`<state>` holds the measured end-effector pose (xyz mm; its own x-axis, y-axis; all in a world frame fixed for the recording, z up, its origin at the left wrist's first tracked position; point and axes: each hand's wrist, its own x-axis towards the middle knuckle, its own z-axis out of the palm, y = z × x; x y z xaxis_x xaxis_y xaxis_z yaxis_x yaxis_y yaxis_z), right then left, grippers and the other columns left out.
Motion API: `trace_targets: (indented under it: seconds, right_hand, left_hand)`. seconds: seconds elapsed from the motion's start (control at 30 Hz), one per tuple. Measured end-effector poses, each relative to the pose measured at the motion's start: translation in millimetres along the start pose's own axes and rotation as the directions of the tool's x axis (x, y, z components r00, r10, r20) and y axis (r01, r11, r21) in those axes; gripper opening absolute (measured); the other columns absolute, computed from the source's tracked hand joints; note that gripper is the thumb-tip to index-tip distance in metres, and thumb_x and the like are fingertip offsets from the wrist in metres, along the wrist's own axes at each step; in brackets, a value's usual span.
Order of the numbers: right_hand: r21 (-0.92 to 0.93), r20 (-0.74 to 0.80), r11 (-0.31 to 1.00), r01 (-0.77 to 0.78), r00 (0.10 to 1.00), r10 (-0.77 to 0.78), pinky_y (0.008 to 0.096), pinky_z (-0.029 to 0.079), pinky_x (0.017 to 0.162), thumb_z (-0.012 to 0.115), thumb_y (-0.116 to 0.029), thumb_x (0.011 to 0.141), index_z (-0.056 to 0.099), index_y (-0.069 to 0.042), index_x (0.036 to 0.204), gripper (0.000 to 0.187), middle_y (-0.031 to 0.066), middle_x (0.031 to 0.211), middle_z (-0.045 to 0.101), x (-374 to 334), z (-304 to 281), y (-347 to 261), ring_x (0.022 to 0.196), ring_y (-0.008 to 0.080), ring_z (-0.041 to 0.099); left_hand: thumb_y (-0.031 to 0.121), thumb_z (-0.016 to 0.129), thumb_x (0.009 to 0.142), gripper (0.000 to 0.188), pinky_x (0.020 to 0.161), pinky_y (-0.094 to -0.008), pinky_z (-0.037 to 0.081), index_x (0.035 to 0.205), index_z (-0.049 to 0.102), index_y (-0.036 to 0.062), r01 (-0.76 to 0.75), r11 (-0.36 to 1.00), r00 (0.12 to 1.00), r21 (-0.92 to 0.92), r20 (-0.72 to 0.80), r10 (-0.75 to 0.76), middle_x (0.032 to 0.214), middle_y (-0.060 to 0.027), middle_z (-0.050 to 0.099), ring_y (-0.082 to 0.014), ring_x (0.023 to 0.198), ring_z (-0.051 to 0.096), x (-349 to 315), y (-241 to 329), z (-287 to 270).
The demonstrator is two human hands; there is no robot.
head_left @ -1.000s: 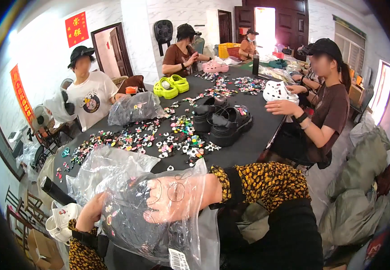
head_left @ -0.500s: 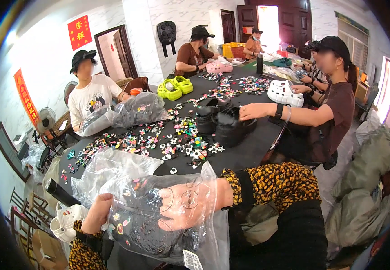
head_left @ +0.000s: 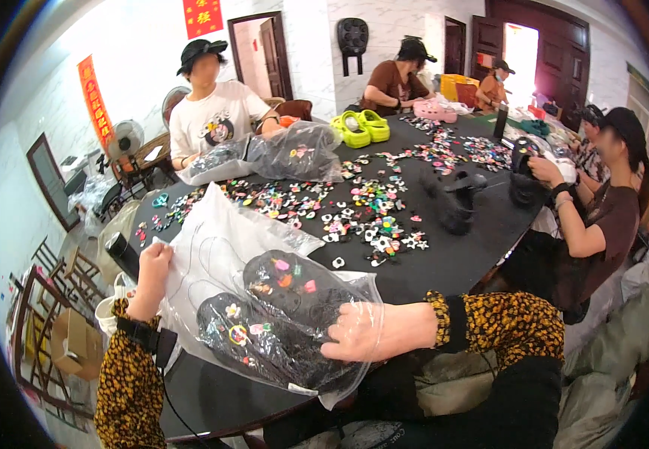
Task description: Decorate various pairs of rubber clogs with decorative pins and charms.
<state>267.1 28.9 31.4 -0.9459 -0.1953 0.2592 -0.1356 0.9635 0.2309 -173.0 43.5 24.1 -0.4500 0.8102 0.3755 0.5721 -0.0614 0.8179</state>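
A pair of black clogs [head_left: 273, 329] with colourful charms lies inside a clear plastic bag [head_left: 201, 247] near the front of the dark table. My left hand [head_left: 155, 271] is closed on the bag's upper left edge. Through the bag's opening at the right reaches my right hand [head_left: 356, 329], its wrist under the plastic rim. Its fingers are bent over the heel end of the clogs, though their tips are partly hidden. A white clog [head_left: 105, 313] shows in part behind my left wrist, near a black cylinder [head_left: 121, 254].
Loose charms [head_left: 373, 217] are strewn over the table [head_left: 421, 262]. Across it, a person in white [head_left: 216, 120] handles another bagged pair [head_left: 294, 153]. Lime clogs [head_left: 362, 129] stand farther back. At right, a person in brown [head_left: 601, 202] holds a black shoe [head_left: 522, 168]; another dark shoe [head_left: 455, 198] appears blurred.
My right hand has drawn back rightward toward the bag's opening, and the clogs now show more fully. My left hand has risen with the bag edge. The view has shifted; the co-worker lifted a black shoe.
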Motion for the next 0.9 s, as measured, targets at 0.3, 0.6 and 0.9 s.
trace_targets:
  seconds: [0.3,0.6,0.9]
  right_hand:
    - [0.162,0.277,0.982,-0.101,0.959,0.053,0.036,0.047,0.061,0.066,-0.028,0.076,0.049,-0.006,0.08,0.028,0.0069,0.071,0.057,-13,-14,11,0.068,0.025,0.061]
    - [-0.135,0.187,0.98,-0.15,0.967,0.173,0.0296,0.04,0.058,0.054,-0.013,0.075,0.048,-0.012,0.076,0.006,0.0005,0.062,0.045,-30,-42,15,0.057,0.0165,0.05]
    - [-0.147,0.212,0.939,-0.31,0.918,0.336,0.0319,0.042,0.059,0.069,-0.02,0.068,0.052,-0.012,0.079,0.022,0.0016,0.065,0.046,-50,-41,11,0.062,0.0192,0.054]
  left_hand:
    - [0.016,0.055,0.085,0.025,0.05,-0.0311,0.032,0.067,0.056,-0.0021,-0.022,0.996,0.954,0.084,-0.295,0.046,0.057,-0.0005,0.046,-0.0105,0.054,0.039,40,-27,-62]
    - [0.021,0.055,0.086,0.024,0.059,-0.0377,0.042,0.082,0.063,-0.0019,-0.051,0.963,0.923,0.264,-0.355,0.146,0.067,-0.0151,0.061,-0.0253,0.062,0.057,62,-18,-39]
    - [0.024,0.053,0.087,0.026,0.078,-0.0434,0.047,0.095,0.064,0.0016,-0.053,0.893,0.912,0.446,-0.342,0.225,0.087,-0.0211,0.064,-0.0402,0.088,0.06,73,-36,-26]
